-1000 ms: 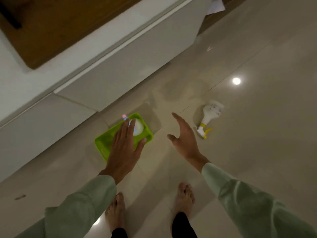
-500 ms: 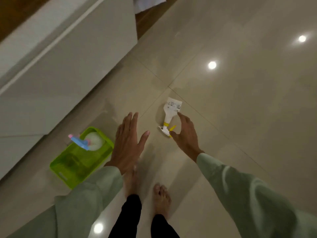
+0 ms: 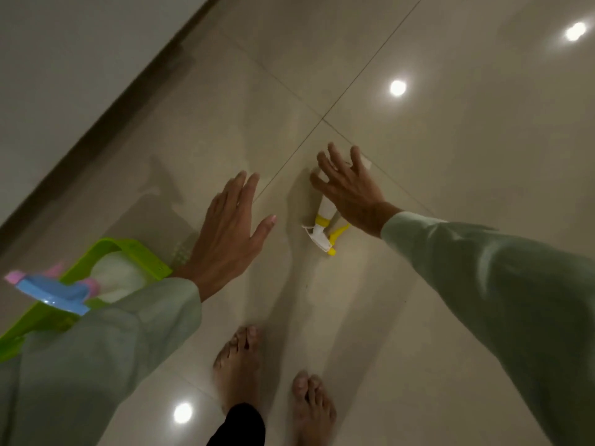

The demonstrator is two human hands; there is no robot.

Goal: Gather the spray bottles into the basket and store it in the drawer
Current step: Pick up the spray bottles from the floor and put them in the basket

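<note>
A white spray bottle with a yellow collar and trigger lies on the tiled floor, nozzle toward me. My right hand is spread over its body with the fingers apart, covering most of it; a closed grip does not show. My left hand hovers open and flat to the left, holding nothing. At the left edge sits the lime-green basket. Inside it stands a white bottle with a blue and pink spray head, partly hidden by my left sleeve.
A white cabinet front with a dark gap along its base runs diagonally across the upper left. My bare feet stand on the glossy beige tiles below the hands. Ceiling lights reflect on the floor.
The view has swung right and closer to the floor. My right hand has moved from beside the yellow-trigger bottle's nozzle to over its body. The basket has slid to the left edge.
</note>
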